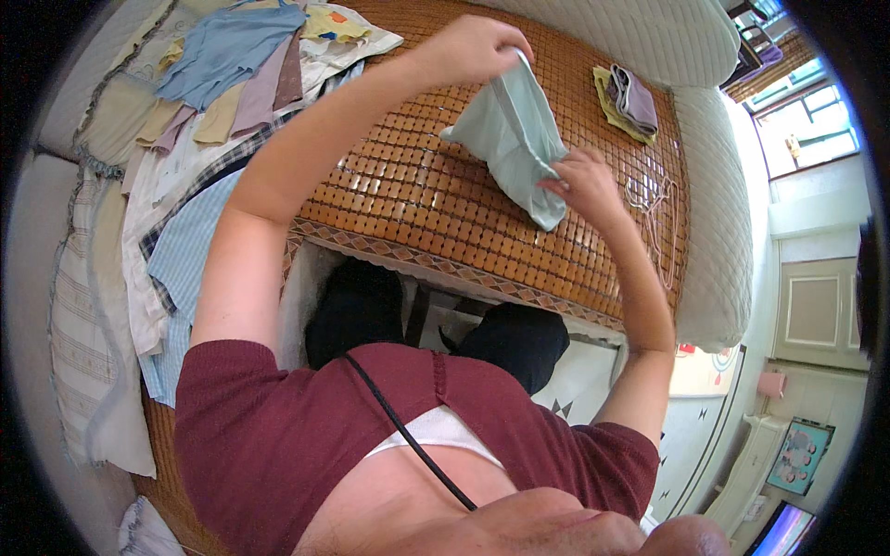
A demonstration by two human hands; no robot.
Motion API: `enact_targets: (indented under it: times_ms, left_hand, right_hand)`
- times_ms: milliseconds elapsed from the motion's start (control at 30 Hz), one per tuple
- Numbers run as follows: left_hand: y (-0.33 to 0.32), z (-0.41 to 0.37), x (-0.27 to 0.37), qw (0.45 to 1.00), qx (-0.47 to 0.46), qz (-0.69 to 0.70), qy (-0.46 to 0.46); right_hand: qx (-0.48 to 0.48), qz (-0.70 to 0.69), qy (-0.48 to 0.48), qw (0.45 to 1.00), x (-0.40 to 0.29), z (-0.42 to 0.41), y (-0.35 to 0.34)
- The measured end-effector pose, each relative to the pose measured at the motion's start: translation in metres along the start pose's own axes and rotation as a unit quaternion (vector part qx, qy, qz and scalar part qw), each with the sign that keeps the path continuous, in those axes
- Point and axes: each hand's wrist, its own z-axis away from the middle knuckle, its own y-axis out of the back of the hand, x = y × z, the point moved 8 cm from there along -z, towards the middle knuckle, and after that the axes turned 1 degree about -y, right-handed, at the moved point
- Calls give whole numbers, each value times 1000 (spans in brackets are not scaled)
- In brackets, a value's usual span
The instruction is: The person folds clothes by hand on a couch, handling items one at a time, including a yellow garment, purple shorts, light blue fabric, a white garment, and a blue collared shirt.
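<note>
A pale mint garment (514, 132), partly folded, is stretched between my two hands above a bamboo-tile mat. My left hand (483, 52) pinches its upper corner. Its edge nearer my right side is held by my right hand (584, 182), fingers closed on the cloth. The lower end of the garment hangs in loose folds close to the mat (431, 215). I cannot tell exactly what kind of garment it is.
To the left lies a heap of clothes with a blue garment (233, 48) on top and a light-blue checked shirt (191, 243) below. Folded clothes (629, 104) rest at the far right, near pink hangers (664, 229). A quilted sofa armrest (716, 222) bounds the right side.
</note>
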Motion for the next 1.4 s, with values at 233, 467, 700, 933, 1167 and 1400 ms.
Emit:
enact_targets:
  times_ms: [233, 467, 700, 933, 1167, 1400]
  left_hand:
    - [120, -12, -15, 990, 112, 86, -7]
    - [124, -7, -18, 959, 51, 278, 8]
    - [117, -4, 28, 980, -29, -105, -165]
    - [104, -4, 29, 977, -125, -64, -160]
    - [111, -18, 11, 982, -138, 76, -106]
    - [123, -3, 6, 959, -48, 270, 75]
  right_hand:
    - [332, 40, 94, 938, 14, -9, 170]
    - [292, 119, 103, 943, 10, -21, 210]
    - [246, 81, 57, 964, 5, -26, 217]
    - [244, 125, -37, 961, 10, -19, 213]
    - [177, 66, -103, 977, 18, -15, 207]
    - [165, -167, -1, 972, 20, 5, 204]
